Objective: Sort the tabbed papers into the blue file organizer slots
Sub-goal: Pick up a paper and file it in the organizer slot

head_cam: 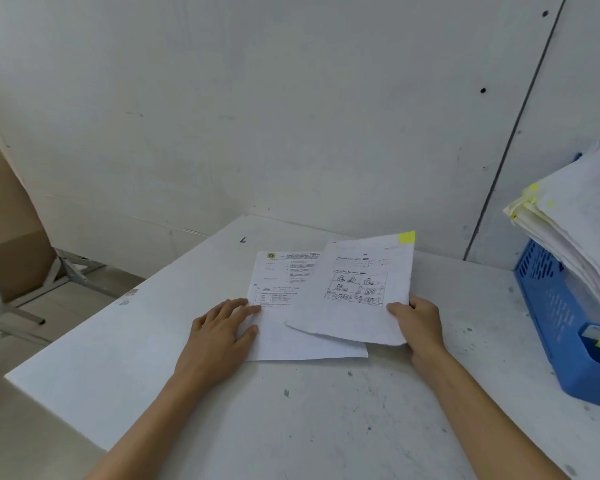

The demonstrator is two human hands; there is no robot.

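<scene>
**Risk: single-edge pinch, sheet may buckle**

Your right hand pinches the tabbed sheet at its 4 o'clock edge only. It's limp and could fold or snag on the filed papers packed into the blue file organizer at 3 o'clock. Your left hand lies flat, fingers straight, pinning the lower sheet to the counter. Count: two loose sheets, one yellow tab, one organizer; the filed stack is uncountable.

A single head-worn wide-angle view looks forward and down, close over the desk, wall filling the upper frame.
</scene>
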